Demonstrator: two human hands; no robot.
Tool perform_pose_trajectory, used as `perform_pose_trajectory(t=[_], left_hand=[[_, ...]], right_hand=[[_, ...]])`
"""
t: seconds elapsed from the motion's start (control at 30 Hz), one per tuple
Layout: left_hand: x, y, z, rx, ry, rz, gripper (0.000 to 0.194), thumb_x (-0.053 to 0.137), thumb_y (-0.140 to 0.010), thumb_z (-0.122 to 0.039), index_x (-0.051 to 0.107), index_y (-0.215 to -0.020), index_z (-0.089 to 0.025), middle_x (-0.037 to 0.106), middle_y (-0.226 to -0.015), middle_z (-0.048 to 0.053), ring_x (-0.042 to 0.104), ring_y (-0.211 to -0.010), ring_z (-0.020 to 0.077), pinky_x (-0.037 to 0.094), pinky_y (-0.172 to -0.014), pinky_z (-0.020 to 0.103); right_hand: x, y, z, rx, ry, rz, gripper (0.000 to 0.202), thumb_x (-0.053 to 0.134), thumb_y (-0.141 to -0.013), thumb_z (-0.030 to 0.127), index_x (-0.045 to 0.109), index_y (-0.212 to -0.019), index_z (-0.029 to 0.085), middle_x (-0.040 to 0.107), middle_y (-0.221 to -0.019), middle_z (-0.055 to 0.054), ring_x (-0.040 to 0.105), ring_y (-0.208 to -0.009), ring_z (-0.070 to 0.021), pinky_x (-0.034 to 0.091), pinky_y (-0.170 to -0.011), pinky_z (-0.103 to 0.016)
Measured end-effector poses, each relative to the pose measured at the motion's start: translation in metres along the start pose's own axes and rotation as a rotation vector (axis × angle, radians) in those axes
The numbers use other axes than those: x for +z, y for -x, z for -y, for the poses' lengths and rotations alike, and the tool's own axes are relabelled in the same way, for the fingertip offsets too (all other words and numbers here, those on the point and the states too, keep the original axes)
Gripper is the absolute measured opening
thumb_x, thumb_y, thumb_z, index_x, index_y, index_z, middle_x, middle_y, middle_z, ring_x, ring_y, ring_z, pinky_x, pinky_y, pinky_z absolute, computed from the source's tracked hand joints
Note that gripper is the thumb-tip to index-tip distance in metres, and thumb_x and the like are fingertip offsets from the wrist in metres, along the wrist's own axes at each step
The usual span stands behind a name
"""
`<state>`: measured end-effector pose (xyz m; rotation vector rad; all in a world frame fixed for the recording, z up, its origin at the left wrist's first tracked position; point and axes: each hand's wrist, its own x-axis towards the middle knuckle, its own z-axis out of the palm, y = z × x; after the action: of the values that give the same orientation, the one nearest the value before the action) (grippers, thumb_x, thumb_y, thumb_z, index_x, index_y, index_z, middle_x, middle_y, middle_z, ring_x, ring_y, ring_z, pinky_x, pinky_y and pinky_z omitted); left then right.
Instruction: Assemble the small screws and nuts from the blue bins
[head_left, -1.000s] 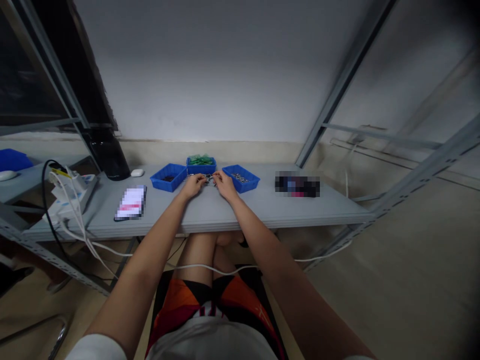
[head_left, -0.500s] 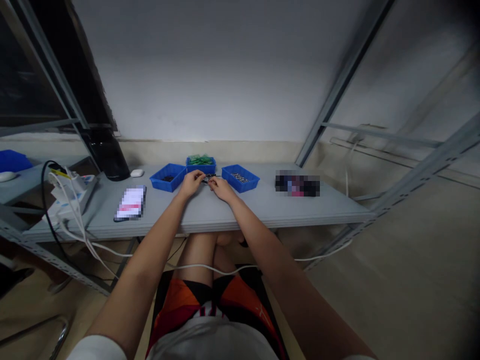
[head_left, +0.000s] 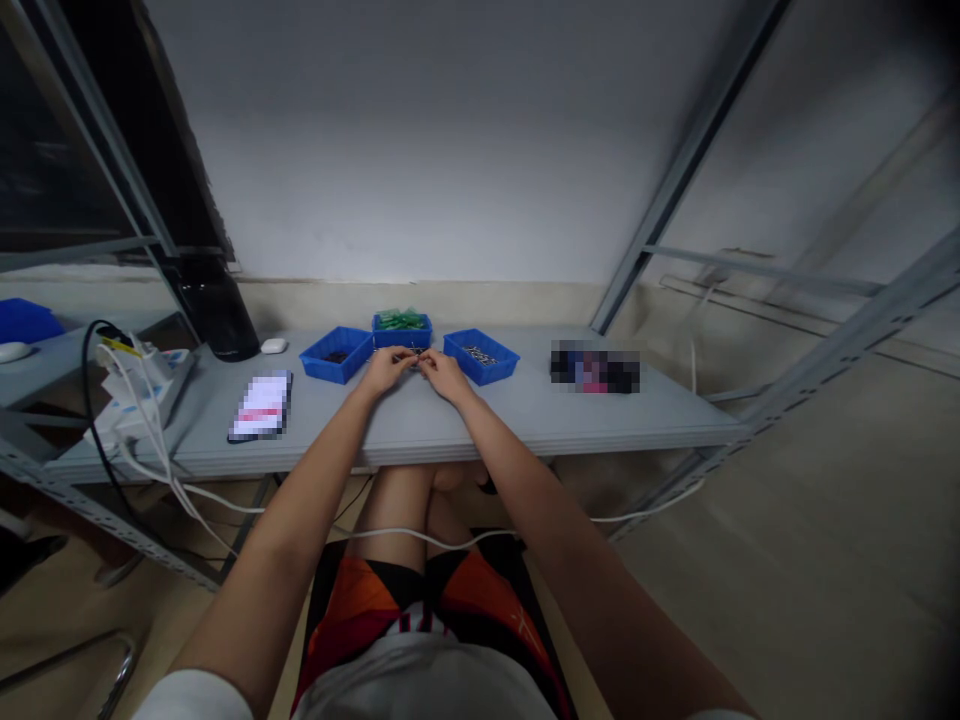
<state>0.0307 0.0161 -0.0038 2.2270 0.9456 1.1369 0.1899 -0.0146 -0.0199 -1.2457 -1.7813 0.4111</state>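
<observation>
My left hand (head_left: 388, 370) and my right hand (head_left: 441, 373) meet over the grey table, fingertips pinched close together. Whatever lies between their fingers is too small and too covered to name. Some small dark and shiny pieces show just behind the fingertips. Left of my hands is a blue bin (head_left: 337, 370) with dark small parts in it. Behind them stands a blue bin (head_left: 403, 336) of green pieces (head_left: 400, 319). To the right, a third blue bin (head_left: 481, 371) holds small silvery metal parts (head_left: 480, 356).
A phone (head_left: 260, 405) with a lit screen and a white earbud case (head_left: 274, 346) lie at the left, near a black bottle (head_left: 219, 310). A power strip (head_left: 142, 395) with cables sits at the left end. A blurred-out dark object (head_left: 595, 368) lies at the right.
My fingertips have drawn closer together, the right hand shifting slightly left and up. The small dark pieces between the hands are now more covered. The bins have stayed put.
</observation>
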Motion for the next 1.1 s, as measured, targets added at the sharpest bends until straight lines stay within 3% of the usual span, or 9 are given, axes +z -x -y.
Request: perform_pose_trajectory(t=[0.17, 0.3, 0.43, 0.63, 0.83, 1.1], left_hand=[[0.0, 0.001, 0.0, 0.005, 0.016, 0.037, 0.029, 0.054, -0.08, -0.037, 0.069, -0.085, -0.013, 0.07, -0.082, 0.005, 0.059, -0.073, 0.0146, 0.044, -0.069, 0.025], [0.001, 0.001, 0.001, -0.034, 0.007, -0.036, 0.026, 0.056, -0.078, -0.035, 0.067, -0.084, -0.012, 0.069, -0.079, 0.006, 0.059, -0.071, 0.0147, 0.045, -0.069, 0.026], [0.0, 0.001, 0.002, -0.093, 0.013, -0.058, 0.024, 0.056, -0.078, -0.033, 0.064, -0.084, -0.011, 0.068, -0.077, 0.007, 0.059, -0.067, 0.0141, 0.045, -0.065, 0.025], [-0.002, 0.002, -0.004, -0.074, -0.053, -0.031, 0.022, 0.056, -0.078, -0.029, 0.067, -0.084, -0.012, 0.07, -0.079, 0.007, 0.059, -0.07, 0.0146, 0.045, -0.069, 0.025], [-0.003, 0.002, -0.003, -0.081, -0.035, -0.004, 0.021, 0.058, -0.077, -0.03, 0.068, -0.083, -0.012, 0.07, -0.08, 0.006, 0.06, -0.071, 0.0153, 0.046, -0.07, 0.026], [-0.002, -0.001, 0.008, -0.093, -0.009, -0.093, 0.024, 0.057, -0.078, -0.032, 0.067, -0.086, -0.013, 0.069, -0.08, 0.007, 0.059, -0.071, 0.0154, 0.045, -0.07, 0.027]], right_hand=[[0.0, 0.002, 0.003, -0.032, 0.02, 0.005, 0.013, 0.056, -0.082, 0.027, 0.063, -0.085, 0.016, 0.06, -0.066, 0.0, 0.052, -0.061, -0.0119, 0.037, -0.06, -0.022], [0.0, 0.002, 0.004, -0.028, 0.006, 0.005, 0.017, 0.055, -0.083, 0.031, 0.064, -0.085, 0.017, 0.062, -0.068, -0.001, 0.054, -0.063, -0.0129, 0.039, -0.063, -0.023], [0.0, -0.001, 0.0, -0.003, -0.013, -0.059, 0.021, 0.05, -0.085, 0.034, 0.064, -0.091, 0.019, 0.063, -0.07, -0.001, 0.057, -0.066, -0.0143, 0.042, -0.067, -0.025], [-0.001, -0.004, -0.004, -0.018, -0.051, -0.116, 0.024, 0.048, -0.085, 0.037, 0.059, -0.1, 0.021, 0.063, -0.073, -0.001, 0.059, -0.068, -0.015, 0.044, -0.069, -0.027], [-0.002, -0.003, -0.003, -0.007, -0.068, -0.105, 0.02, 0.048, -0.083, 0.035, 0.059, -0.091, 0.02, 0.063, -0.071, -0.001, 0.059, -0.067, -0.0151, 0.043, -0.068, -0.026], [-0.004, -0.004, -0.001, 0.017, -0.089, -0.138, 0.016, 0.048, -0.084, 0.031, 0.057, -0.088, 0.02, 0.062, -0.068, -0.001, 0.058, -0.065, -0.0143, 0.043, -0.067, -0.025]])
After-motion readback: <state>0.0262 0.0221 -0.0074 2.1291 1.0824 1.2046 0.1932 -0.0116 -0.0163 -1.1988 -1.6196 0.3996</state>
